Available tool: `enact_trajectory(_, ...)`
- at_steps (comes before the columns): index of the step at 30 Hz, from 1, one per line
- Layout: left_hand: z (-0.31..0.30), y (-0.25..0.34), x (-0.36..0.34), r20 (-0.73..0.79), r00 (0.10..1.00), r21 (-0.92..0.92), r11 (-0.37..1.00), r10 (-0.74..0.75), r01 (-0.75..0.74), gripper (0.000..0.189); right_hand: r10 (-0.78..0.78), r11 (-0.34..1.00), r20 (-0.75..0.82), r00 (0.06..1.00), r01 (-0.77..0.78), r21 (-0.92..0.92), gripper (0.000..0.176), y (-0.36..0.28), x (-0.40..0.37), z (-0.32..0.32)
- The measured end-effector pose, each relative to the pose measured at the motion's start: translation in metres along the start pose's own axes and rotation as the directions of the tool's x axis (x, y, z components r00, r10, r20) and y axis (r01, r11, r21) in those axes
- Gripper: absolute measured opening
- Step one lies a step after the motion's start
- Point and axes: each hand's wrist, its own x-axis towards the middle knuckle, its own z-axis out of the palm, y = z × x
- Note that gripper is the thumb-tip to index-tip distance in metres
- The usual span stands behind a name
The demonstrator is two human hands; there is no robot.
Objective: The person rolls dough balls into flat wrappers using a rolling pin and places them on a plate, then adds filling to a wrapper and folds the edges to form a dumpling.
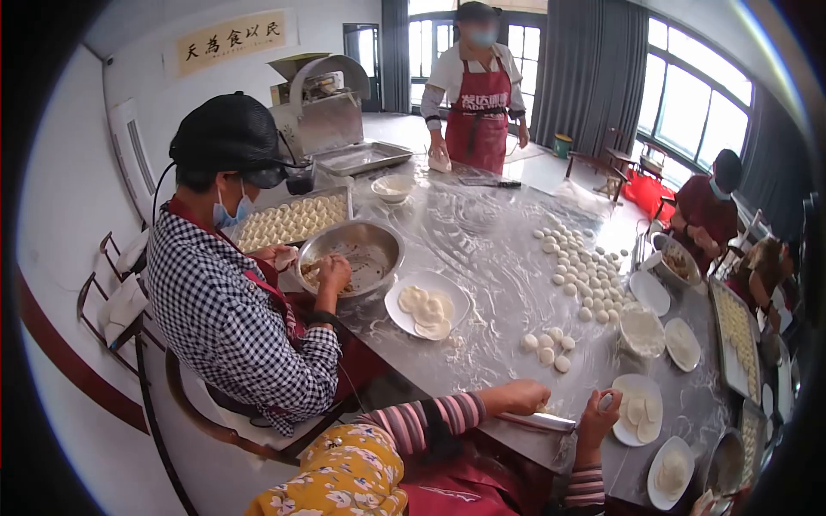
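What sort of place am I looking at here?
Likely a communal kitchen for making dumplings: a long table strewn with dough pieces, a tray of finished dumplings, and a dough machine at the far end.

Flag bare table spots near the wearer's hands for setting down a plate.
Biggest free patch: mid-table, between the plate of wrappers and the long scatter of dough balls. A smaller one sits between that plate and the left hand. Crowded: the right edge, with plates, bowl and tray.
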Motion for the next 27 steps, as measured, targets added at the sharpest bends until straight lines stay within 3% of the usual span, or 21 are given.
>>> enact_trajectory(3, -0.002, 0.007, 0.0, 0.1, 0.994, 0.052, 0.998, -0.034, 0.028, 0.014, -0.058, 0.997, -0.015, 0.998, 0.057, -0.06, 0.016, 0.01, -0.01, -0.007)
enact_trajectory(6, 0.007, -0.008, 0.002, 0.088, 0.996, 0.076, 0.996, 0.034, -0.041, 0.013, 0.019, 1.0, -0.017, 1.0, -0.019, -0.002, 0.017, 0.02, -0.037, -0.023)
enact_trajectory(8, 0.004, -0.009, -0.004, 0.044, 0.999, -0.018, 1.0, 0.012, -0.011, 0.012, -0.318, 0.939, -0.116, 0.941, 0.297, -0.172, 0.015, -0.017, -0.053, -0.041)
enact_trajectory(9, 0.001, -0.008, -0.007, -0.001, 1.0, -0.108, 0.994, -0.019, 0.018, 0.011, -0.318, 0.939, -0.119, 0.941, 0.295, -0.174, 0.015, -0.014, -0.055, -0.041)
enact_trajectory(11, -0.003, -0.005, -0.01, 0.057, 0.998, -0.105, 0.994, -0.005, 0.011, 0.011, 0.011, 1.0, -0.095, 0.995, -0.009, 0.014, 0.015, -0.004, -0.066, -0.04)
enact_trajectory(12, -0.005, -0.003, -0.012, 0.112, 0.994, -0.105, 0.994, 0.008, 0.004, 0.01, 0.013, 1.0, -0.101, 0.995, -0.012, 0.018, 0.015, 0.0, -0.059, -0.035)
enact_trajectory(14, -0.006, 0.007, -0.01, 0.107, 0.994, -0.072, 0.997, 0.015, -0.007, 0.01, -0.102, 0.993, -0.084, 0.991, 0.097, -0.066, 0.015, 0.006, -0.03, -0.02)
enact_trajectory(16, 0.0, 0.009, -0.003, 0.103, 0.994, -0.041, 0.999, 0.026, -0.022, 0.01, -0.095, 0.995, -0.051, 0.994, 0.093, -0.035, 0.015, -0.01, -0.005, -0.006)
enact_trajectory(18, 0.007, 0.002, 0.008, -0.002, 1.0, -0.031, 0.999, 0.008, -0.008, 0.01, -0.091, 0.996, -0.016, 0.996, 0.091, -0.004, 0.014, -0.015, 0.004, 0.001)
enact_trajectory(21, 0.01, -0.002, 0.013, 0.071, 0.997, -0.05, 0.999, 0.012, -0.008, 0.01, -0.153, 0.988, -0.051, 0.987, 0.153, -0.016, 0.016, -0.013, 0.002, -0.001)
enact_trajectory(23, 0.0, 0.008, 0.003, 0.086, 0.996, -0.02, 1.0, 0.024, -0.023, 0.01, -0.345, 0.924, -0.079, 0.935, 0.324, -0.2, 0.015, -0.005, -0.016, -0.015)
enact_trajectory(24, -0.002, 0.011, -0.001, 0.102, 0.994, 0.009, 0.999, 0.035, -0.036, 0.009, -0.344, 0.925, -0.075, 0.936, 0.324, -0.198, 0.015, -0.004, -0.031, -0.025)
enact_trajectory(26, 0.01, -0.012, 0.003, 0.057, 0.997, -0.044, 0.998, 0.048, -0.046, 0.01, 0.024, 0.999, -0.038, 0.999, -0.026, -0.036, 0.017, -0.01, -0.056, -0.041)
enact_trajectory(27, 0.01, -0.016, 0.0, 0.038, 0.998, -0.099, 0.994, 0.046, -0.042, 0.011, 0.025, 0.999, -0.029, 0.999, -0.026, -0.04, 0.017, -0.01, -0.057, -0.041)
